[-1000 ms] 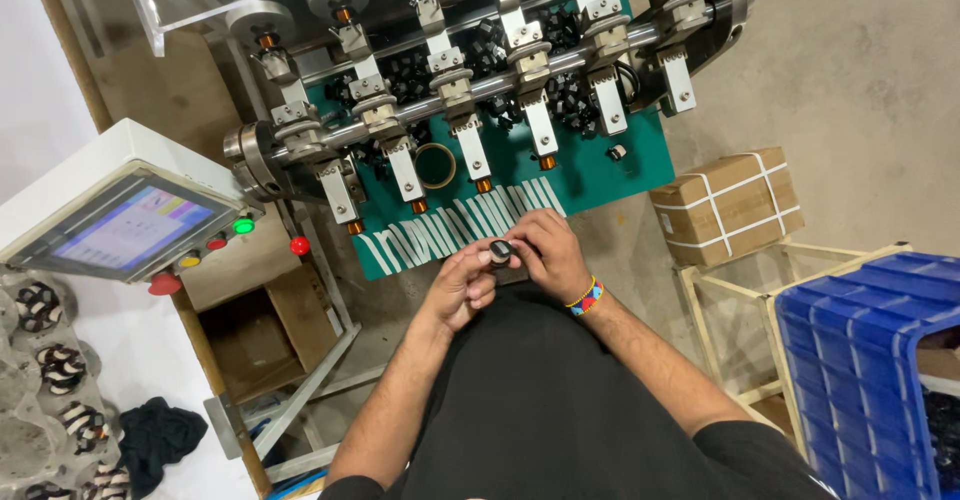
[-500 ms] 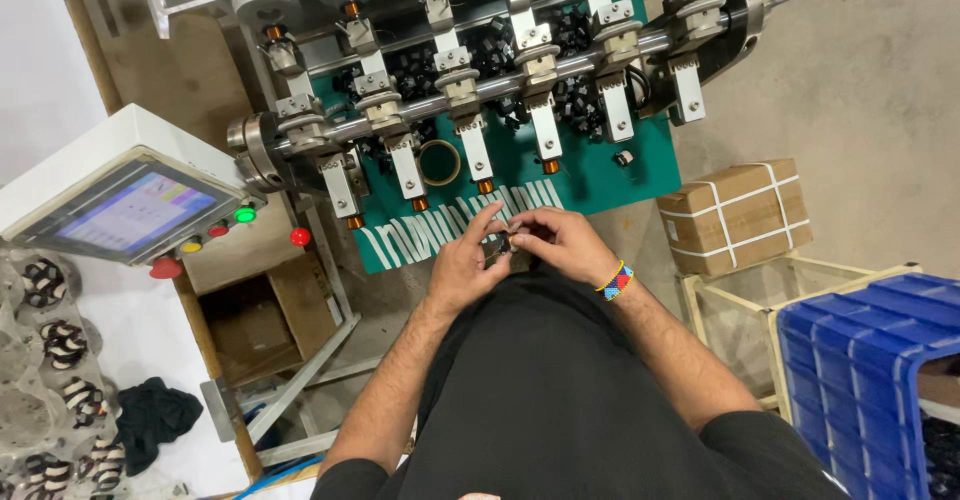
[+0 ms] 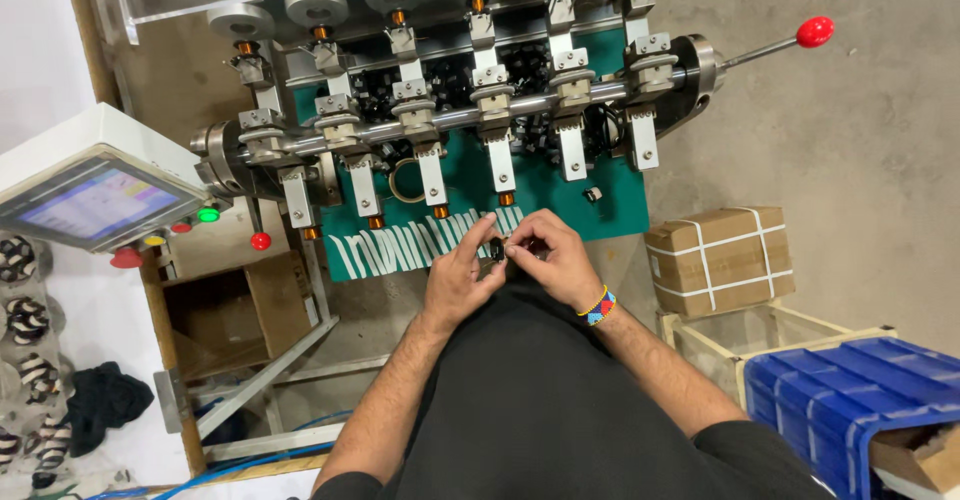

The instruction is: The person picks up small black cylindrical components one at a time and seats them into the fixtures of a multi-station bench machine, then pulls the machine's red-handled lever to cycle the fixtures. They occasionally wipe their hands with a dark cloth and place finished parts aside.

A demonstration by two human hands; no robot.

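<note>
My left hand [image 3: 458,274] and my right hand [image 3: 553,256] meet in front of my body, both pinching one small dark part [image 3: 496,251] between their fingertips. They hover over the front edge of a green machine bed [image 3: 610,196] with white strips [image 3: 400,245] laid across it. Above stands a row of winding spindles [image 3: 497,90] on a steel shaft, several carrying copper coils. A beaded band circles my right wrist [image 3: 598,307].
A control box with a touch screen [image 3: 92,203] and coloured buttons sits at left. A red-knobbed lever [image 3: 814,32] juts out at right. A strapped cardboard box [image 3: 724,257] and a blue crate [image 3: 850,400] stand on the floor at right. A tray of wound parts [image 3: 25,320] lies far left.
The view has shifted so the machine sits higher and more to the right. My hands stay together on the small part, drawn slightly closer to the green bed's edge.
</note>
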